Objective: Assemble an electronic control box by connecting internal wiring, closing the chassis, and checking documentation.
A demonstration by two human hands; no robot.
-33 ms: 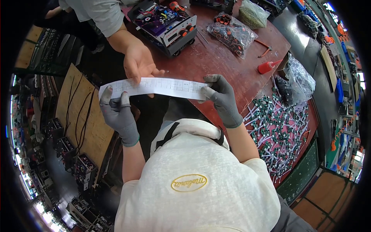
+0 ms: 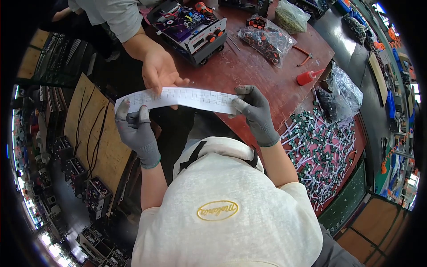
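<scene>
A long white paper sheet (image 2: 189,96) with a printed grid is stretched between my hands, creased near its middle. My left hand (image 2: 138,133), in a grey glove with pale fingertips, pinches its left end. The right end is gripped by my right hand (image 2: 258,113), gloved the same way, with thumb and fingers closed on it. Across from me, a co-worker's bare hand (image 2: 161,71) reaches over the far edge. Its thumb rests at the sheet, and a fingertip shows below the near edge.
On the red table (image 2: 262,82) stands an opened device (image 2: 191,33) with wires and orange knobs. Beyond the sheet lie a bag of black and orange parts (image 2: 268,40), pliers (image 2: 305,56) and a red bottle (image 2: 306,78). Small green connectors with white cables (image 2: 318,153) spread at right.
The sheet's middle has shifted very slightly, and the co-worker's fingers have moved a little against it. My hands keep their grip.
</scene>
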